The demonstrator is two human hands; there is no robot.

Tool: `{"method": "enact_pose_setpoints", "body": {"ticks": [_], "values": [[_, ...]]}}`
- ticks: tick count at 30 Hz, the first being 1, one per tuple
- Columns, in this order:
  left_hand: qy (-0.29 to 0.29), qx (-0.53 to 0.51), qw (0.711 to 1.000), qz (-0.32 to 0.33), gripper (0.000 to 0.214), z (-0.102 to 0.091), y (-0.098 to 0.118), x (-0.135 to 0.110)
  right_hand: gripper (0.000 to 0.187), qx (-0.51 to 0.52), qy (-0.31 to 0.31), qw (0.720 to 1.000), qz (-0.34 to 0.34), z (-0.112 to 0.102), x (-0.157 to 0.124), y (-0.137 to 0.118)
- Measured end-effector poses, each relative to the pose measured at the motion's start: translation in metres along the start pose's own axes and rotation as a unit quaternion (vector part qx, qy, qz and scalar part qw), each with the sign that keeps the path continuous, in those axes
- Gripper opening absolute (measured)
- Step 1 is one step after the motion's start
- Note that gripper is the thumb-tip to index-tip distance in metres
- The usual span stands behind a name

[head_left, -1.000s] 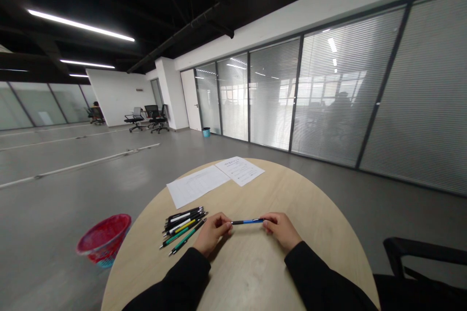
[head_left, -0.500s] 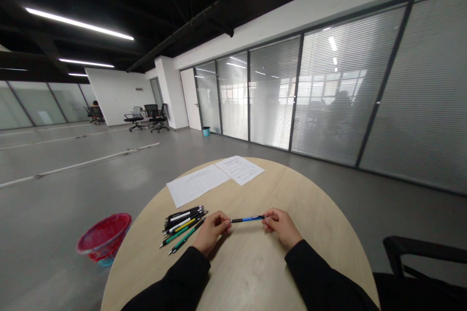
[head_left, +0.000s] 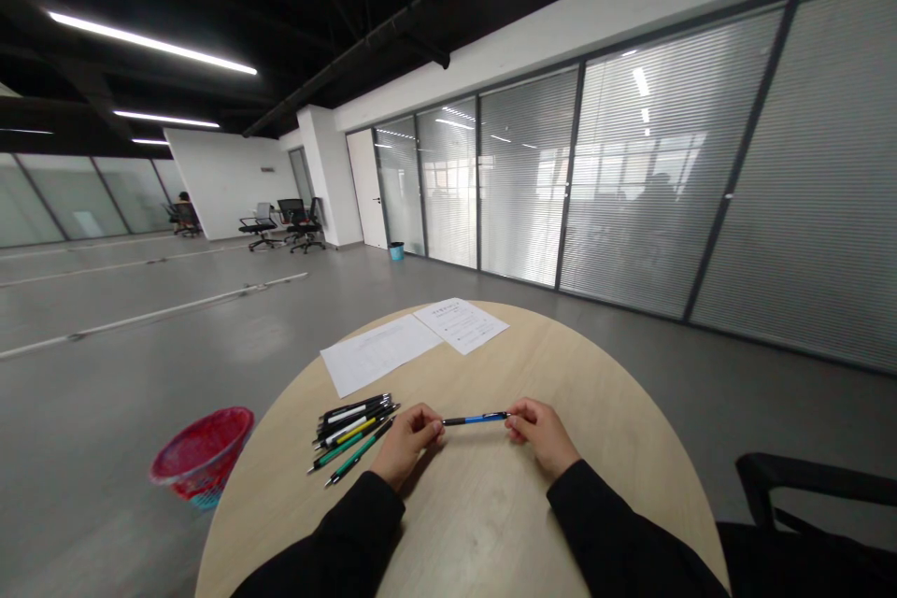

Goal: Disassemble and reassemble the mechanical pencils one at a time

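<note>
Between my two hands a slim blue-and-black mechanical pencil [head_left: 475, 419] lies level, held just above the round wooden table [head_left: 483, 523]. My left hand [head_left: 407, 444] pinches its left end with the fingertips, and my right hand [head_left: 541, 436] pinches its right end. Just left of my left hand lies a loose pile of several pens and mechanical pencils [head_left: 352, 431] in black, yellow and green. Beyond them, two white paper sheets [head_left: 378, 355] [head_left: 461, 325] lie on the table's far side, overlapping slightly.
A red mesh wastebasket [head_left: 202, 451] stands on the grey floor left of the table. A black chair armrest [head_left: 791, 476] rises at the right. Blinded glass partitions [head_left: 631, 177] line the right side, and a seated person [head_left: 185, 213] and office chairs [head_left: 280, 222] stand far off.
The pencil and both hands have risen slightly up the picture, and the pencil now sits a little higher between my fingertips. The pens and papers have stayed in place on the table.
</note>
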State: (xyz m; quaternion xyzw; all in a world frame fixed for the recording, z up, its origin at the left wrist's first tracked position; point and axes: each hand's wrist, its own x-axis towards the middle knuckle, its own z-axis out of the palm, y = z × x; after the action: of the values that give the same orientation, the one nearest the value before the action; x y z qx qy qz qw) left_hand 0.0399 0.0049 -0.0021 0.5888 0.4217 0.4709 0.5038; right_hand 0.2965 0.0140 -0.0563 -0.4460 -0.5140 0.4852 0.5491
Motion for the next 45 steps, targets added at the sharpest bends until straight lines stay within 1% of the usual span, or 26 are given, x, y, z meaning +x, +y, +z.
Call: {"method": "enact_pose_setpoints", "body": {"ticks": [14, 26, 33, 41, 45], "values": [[-0.014, 0.015, 1.000, 0.003, 0.031, -0.002, -0.007, 0.001, 0.019, -0.001, -0.024, 1.000, -0.004, -0.002, 0.000, 0.003], [-0.015, 0.035, 0.999, 0.008, 0.029, 0.001, -0.001, 0.000, 0.017, -0.029, -0.029, 0.999, -0.009, -0.007, -0.004, 0.000], [-0.018, 0.032, 0.999, 0.007, 0.031, 0.002, 0.000, -0.001, 0.021, -0.035, -0.036, 0.999, -0.014, -0.007, -0.005, -0.002], [-0.023, 0.032, 0.999, 0.019, 0.032, 0.001, -0.003, 0.001, 0.033, -0.060, -0.035, 0.998, -0.004, -0.008, -0.007, -0.010], [-0.024, 0.026, 0.999, 0.025, 0.030, 0.001, -0.006, 0.002, 0.032, -0.071, -0.029, 0.997, -0.014, -0.009, -0.006, -0.009]]}}
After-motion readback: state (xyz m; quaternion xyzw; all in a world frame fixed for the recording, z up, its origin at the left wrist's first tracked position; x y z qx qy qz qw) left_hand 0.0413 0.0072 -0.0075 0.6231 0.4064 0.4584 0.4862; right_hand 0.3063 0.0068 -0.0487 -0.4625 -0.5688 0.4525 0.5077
